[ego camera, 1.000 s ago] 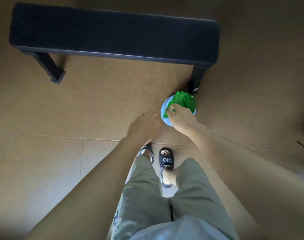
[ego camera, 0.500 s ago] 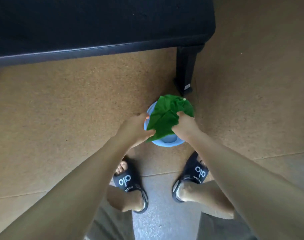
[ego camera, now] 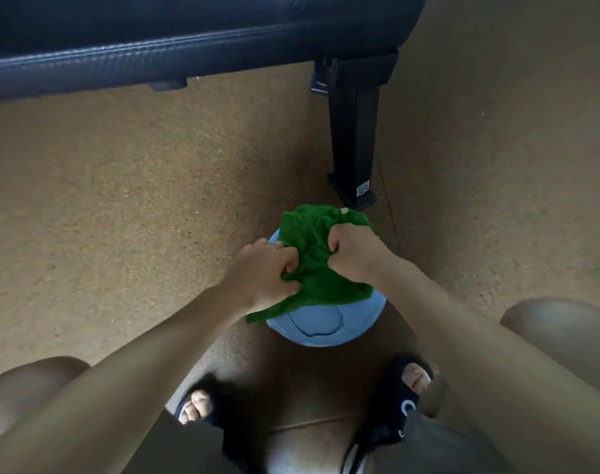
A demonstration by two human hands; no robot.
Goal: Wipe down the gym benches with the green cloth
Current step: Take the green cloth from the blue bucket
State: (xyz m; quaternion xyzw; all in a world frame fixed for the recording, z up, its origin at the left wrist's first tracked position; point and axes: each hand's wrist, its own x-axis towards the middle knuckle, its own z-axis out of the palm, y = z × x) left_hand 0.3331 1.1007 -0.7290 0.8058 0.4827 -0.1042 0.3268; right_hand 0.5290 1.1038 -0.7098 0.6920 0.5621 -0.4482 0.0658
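The green cloth is bunched between both my hands, just above a light blue bucket that stands on the floor. My left hand grips the cloth's left side with fingers curled in. My right hand is clenched on its right side. A loose corner of the cloth hangs down over the bucket's left rim. The black padded gym bench runs across the top of the view, and its right leg stands just beyond the bucket.
Speckled tan rubber flooring surrounds the bucket. My two feet in black slides are planted close behind the bucket, with my bent knees at both lower sides. The bench leg's foot lies close to the bucket's far rim.
I have crouched lower and closer to the bucket. Both hands have tightened on the cloth and gathered it into a bunch over the bucket.
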